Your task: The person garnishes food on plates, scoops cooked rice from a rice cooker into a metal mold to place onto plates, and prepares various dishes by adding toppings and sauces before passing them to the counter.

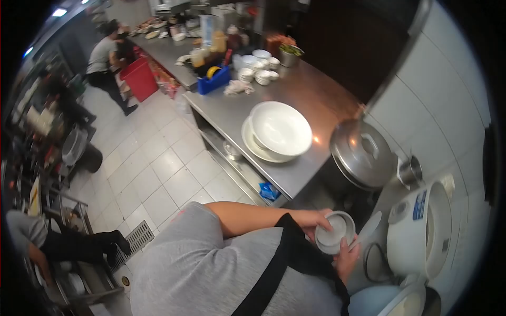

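A small white bowl (331, 238) is tilted between my two hands beside the counter's near corner. My left hand (318, 223) grips its upper left side, with the thumb over the inside. Along the lower right rim, my right hand (347, 259) holds the bowl with its thumb near the edge. A pale paddle (369, 227) reaches up from beside my right fingers; its lower end is hidden. Right of my hands stands a white rice cooker (410, 231). Larger white bowls (282, 129) are stacked on the steel counter (321, 105).
A lidded steel pot (363, 150) and a small steel pot (410, 171) stand by the tiled wall. The counter also bears small cups (262, 77) and a blue bin (214, 81). One person bends near a red bin (139, 79); another person (58, 245) is lower left.
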`<state>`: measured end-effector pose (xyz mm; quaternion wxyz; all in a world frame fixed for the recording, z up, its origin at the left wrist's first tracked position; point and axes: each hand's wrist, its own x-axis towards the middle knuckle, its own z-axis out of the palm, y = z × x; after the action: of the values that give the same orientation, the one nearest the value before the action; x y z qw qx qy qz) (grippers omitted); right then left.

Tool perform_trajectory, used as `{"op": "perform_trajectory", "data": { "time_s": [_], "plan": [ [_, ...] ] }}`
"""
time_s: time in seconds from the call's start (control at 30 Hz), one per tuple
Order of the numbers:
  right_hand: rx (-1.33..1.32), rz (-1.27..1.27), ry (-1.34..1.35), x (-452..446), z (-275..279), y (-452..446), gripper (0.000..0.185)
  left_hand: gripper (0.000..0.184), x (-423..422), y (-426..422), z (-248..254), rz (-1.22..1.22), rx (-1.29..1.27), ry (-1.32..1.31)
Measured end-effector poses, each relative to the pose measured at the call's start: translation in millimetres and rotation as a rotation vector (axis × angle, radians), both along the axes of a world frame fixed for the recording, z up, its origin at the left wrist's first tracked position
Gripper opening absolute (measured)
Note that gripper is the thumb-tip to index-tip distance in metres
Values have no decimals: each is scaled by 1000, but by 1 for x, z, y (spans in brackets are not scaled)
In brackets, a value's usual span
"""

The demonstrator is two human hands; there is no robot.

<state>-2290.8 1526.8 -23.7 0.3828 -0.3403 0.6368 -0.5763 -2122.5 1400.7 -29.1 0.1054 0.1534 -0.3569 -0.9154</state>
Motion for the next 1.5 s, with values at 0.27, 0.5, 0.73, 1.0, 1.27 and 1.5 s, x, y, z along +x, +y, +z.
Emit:
{"op": "perform_trajectory", "data": {
  "time_s": [0.27,0.5,0.73,1.0,1.27,1.5],
  "plan": [
    [-102,21,-148,45,-4,-51,41,70,169,-15,10,30,-55,132],
    [251,-295,724,21,17,-70,56,91,534,73,-151,100,-643,-1487],
    [173,-247,666,139,33,-159,42,94,629,169,-207,639,172,-1181],
    [-30,373,331,360,10,-335,40,86,693,75,-249,664,39,-1212],
    [-62,689,580,593,7,-483,33,78,784,-58,-257,717,-24,-1304],
    [-168,971,643,796,-6,-626,35,71,890,-138,-263,713,45,-1424]
  ]
}}
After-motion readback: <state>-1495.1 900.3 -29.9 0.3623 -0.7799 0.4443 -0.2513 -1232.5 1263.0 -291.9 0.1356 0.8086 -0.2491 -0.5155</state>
